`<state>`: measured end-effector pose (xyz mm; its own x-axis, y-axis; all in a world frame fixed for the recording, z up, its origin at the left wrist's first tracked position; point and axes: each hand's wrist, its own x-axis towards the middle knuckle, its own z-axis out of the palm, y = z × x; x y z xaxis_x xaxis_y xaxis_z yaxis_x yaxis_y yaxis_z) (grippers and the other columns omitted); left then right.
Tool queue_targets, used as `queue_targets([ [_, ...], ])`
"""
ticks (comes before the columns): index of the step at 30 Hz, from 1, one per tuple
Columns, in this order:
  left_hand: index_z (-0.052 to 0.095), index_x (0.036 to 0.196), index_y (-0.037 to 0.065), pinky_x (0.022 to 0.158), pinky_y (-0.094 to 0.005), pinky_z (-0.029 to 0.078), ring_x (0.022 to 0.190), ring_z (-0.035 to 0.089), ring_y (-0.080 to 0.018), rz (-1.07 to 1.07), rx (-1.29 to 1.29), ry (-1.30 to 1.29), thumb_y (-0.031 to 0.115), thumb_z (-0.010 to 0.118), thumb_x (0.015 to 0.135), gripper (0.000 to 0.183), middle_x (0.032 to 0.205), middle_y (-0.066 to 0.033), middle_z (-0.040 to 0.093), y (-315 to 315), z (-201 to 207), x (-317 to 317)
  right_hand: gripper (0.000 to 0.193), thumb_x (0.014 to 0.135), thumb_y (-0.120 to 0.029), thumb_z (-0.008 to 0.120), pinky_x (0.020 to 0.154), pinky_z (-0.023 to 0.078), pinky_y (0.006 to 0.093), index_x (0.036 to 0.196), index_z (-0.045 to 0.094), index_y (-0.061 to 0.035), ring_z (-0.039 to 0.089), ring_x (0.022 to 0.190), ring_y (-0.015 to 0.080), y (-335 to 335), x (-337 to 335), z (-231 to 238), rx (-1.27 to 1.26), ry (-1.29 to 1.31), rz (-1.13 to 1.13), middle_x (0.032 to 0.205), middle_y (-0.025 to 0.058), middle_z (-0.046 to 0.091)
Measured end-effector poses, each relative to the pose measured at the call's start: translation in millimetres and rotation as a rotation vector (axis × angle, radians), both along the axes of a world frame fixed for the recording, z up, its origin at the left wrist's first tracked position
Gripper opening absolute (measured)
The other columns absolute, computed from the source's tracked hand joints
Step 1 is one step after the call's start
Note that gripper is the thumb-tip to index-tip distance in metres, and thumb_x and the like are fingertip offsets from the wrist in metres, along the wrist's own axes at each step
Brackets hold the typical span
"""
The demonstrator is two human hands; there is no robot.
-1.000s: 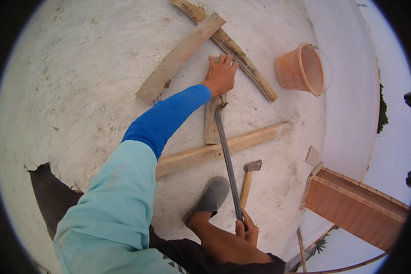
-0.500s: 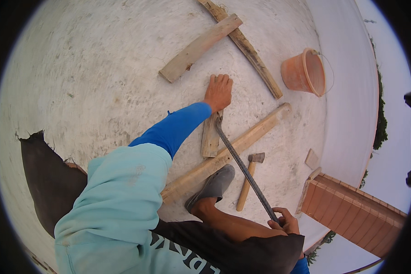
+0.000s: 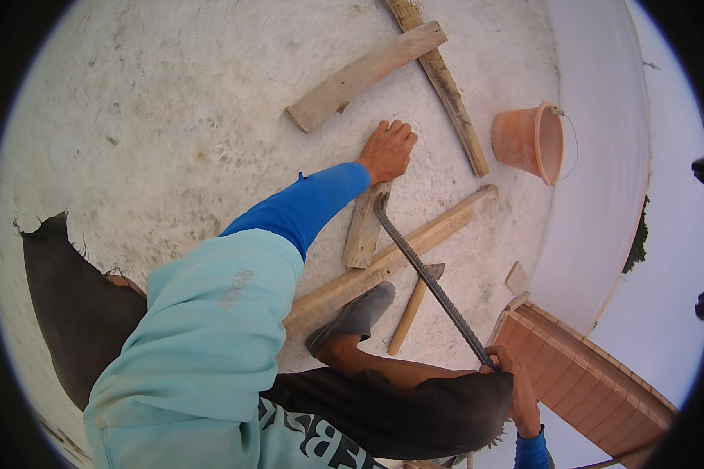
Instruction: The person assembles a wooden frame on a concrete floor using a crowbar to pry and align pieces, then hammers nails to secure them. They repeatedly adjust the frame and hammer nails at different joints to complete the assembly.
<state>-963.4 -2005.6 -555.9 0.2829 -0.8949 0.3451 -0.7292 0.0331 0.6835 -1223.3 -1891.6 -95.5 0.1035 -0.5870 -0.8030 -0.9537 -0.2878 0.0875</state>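
My left hand (image 3: pixel 389 151) is closed round the far end of a short wooden plank (image 3: pixel 362 234). The plank's near end rests on a long squared timber (image 3: pixel 465 209). In my right hand (image 3: pixel 518 389), by my bent knee, is the near end of a ribbed steel pry bar (image 3: pixel 440 295). Its hooked tip meets the short plank just below my left hand; whether it grips a nail there is too small to see. Under the bar lies a wooden-handled hammer (image 3: pixel 408 316), its head partly covered by the bar. My grey shoe (image 3: pixel 354 319) is against the long timber.
Beyond my left hand, a weathered board (image 3: pixel 360 78) crosses a narrow, rough strip of wood (image 3: pixel 455 102). An orange bucket (image 3: pixel 516 141) with a wire handle stands at the right, by a pale low wall (image 3: pixel 602 141). A reddish brick structure (image 3: pixel 579 375) rises at lower right, near a small tile (image 3: pixel 516 277).
My right hand and the bar's near end have shifted slightly right and up in the picture. The bar now crosses the hammer's head. My left hand keeps its hold while the whole view shifts.
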Motion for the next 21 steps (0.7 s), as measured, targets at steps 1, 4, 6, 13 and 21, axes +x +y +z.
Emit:
queue_targets([
  [1, 0.067, 0.11, 0.005, 0.096, -0.0433, 0.042, 0.11, 0.054, -0.0275, 0.001, -0.012, 0.023, 0.011, 0.068, 0.088, 0.023, 0.11, -0.0106, 0.06, -0.8, -0.6, 0.5, 0.03, 0.101, -0.014, 0.072, 0.06, 0.048, 0.0459, 0.126, 0.059, -0.0057, 0.069, 0.068, 0.0434, -11.8, 18.4, 8.0, -0.033, -0.003, 0.124, 0.075, 0.0218, 0.069],
  [4, 0.068, 0.11, 0.005, 0.097, -0.0428, 0.042, 0.11, 0.055, -0.0269, 0.023, 0.0, 0.067, 0.009, 0.068, 0.088, 0.023, 0.11, -0.0097, 0.061, -3.0, -2.0, 1.2, 0.032, 0.099, -0.013, 0.074, 0.057, 0.044, 0.0514, 0.126, 0.059, -0.0055, 0.063, 0.062, 0.0462, -39.8, 70.8, 26.8, -0.078, 0.021, 0.405, 0.069, 0.0216, 0.065],
  [6, 0.069, 0.11, 0.005, 0.097, -0.0426, 0.042, 0.109, 0.055, -0.0268, 0.01, 0.012, 0.092, 0.009, 0.069, 0.087, 0.023, 0.11, -0.0095, 0.061, -3.7, -2.3, 0.9, 0.032, 0.098, -0.011, 0.074, 0.058, 0.043, 0.0528, 0.127, 0.059, -0.0057, 0.062, 0.059, 0.0447, -58.6, 100.8, 37.0, -0.038, 0.083, 0.469, 0.065, 0.0209, 0.061],
  [13, 0.069, 0.107, 0.006, 0.096, -0.0426, 0.042, 0.108, 0.056, -0.0264, 0.0, -0.013, 0.095, 0.008, 0.07, 0.086, 0.021, 0.108, -0.0086, 0.062, -3.2, -3.2, 0.0, 0.029, 0.094, -0.013, 0.076, 0.07, 0.053, 0.0441, 0.121, 0.071, -0.0049, 0.064, 0.066, 0.0324, -124.0, 189.6, 49.6, 0.027, 0.426, 0.505, 0.072, 0.016, 0.068],
  [21, 0.069, 0.106, 0.006, 0.094, -0.0426, 0.042, 0.108, 0.056, -0.0265, 0.023, -0.026, 0.084, 0.007, 0.07, 0.084, 0.022, 0.107, -0.0085, 0.061, -2.0, 0.8, 1.8, 0.023, 0.095, -0.013, 0.075, 0.063, 0.056, 0.0371, 0.114, 0.076, -0.0007, 0.073, 0.061, 0.0216, -190.3, 264.8, 28.6, 0.107, 0.584, 0.464, 0.077, 0.0169, 0.078],
])
